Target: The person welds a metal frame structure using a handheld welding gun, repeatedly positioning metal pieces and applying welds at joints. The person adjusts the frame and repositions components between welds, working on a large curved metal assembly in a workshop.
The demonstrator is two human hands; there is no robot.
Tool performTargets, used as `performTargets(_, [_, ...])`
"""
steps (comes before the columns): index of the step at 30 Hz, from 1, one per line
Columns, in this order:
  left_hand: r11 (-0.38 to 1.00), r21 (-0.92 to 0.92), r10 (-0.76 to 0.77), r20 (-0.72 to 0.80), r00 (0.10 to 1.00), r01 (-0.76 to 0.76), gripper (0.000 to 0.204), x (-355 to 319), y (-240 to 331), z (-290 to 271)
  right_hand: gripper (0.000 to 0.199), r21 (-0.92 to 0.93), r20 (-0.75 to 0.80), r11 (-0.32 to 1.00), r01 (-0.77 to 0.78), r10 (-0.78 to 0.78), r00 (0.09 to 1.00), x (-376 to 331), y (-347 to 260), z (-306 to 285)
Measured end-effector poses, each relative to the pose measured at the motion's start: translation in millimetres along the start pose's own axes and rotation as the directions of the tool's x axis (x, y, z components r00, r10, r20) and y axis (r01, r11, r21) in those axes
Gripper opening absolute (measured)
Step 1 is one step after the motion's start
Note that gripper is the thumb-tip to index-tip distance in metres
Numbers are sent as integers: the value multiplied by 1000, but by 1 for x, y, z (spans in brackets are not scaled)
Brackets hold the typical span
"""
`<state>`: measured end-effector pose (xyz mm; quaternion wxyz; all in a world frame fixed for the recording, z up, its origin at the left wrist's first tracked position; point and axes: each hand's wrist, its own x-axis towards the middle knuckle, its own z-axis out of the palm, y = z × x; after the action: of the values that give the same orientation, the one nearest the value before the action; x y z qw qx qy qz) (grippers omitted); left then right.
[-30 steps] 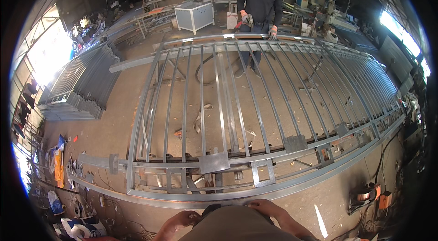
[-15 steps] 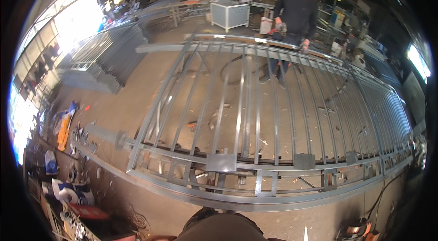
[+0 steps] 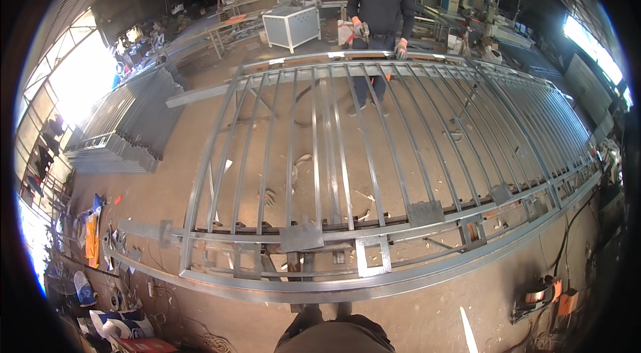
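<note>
Workshop floor (image 3: 167, 179) of bare concrete carries a long grey steel gate frame (image 3: 374, 172), lying flat just ahead of our feet. Across its far edge a person in black (image 3: 380, 12) grips its top rail. Neither of our own hands shows, so we cannot tell how the fingers stand.

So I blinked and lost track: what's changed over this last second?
The wearer's hands, seen at the lower edge a second ago, have dropped out of view, and the view swung left, then back. The steel gate frame lies as before; the co-worker stays at its far rail.
</note>
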<state>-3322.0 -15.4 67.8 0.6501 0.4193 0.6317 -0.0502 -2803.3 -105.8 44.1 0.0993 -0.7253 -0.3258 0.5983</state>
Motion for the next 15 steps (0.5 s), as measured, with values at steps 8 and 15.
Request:
performTargets(8, [999,34,11,14,1000,-12,36,8,-9,3,28,46,-81,999,-20,24,996,-25,32,17])
performTargets(15, [996,90,22,57,998,-27,36,19,-40,-14,26,118,-202,991,-57,80,976,-68,66,73])
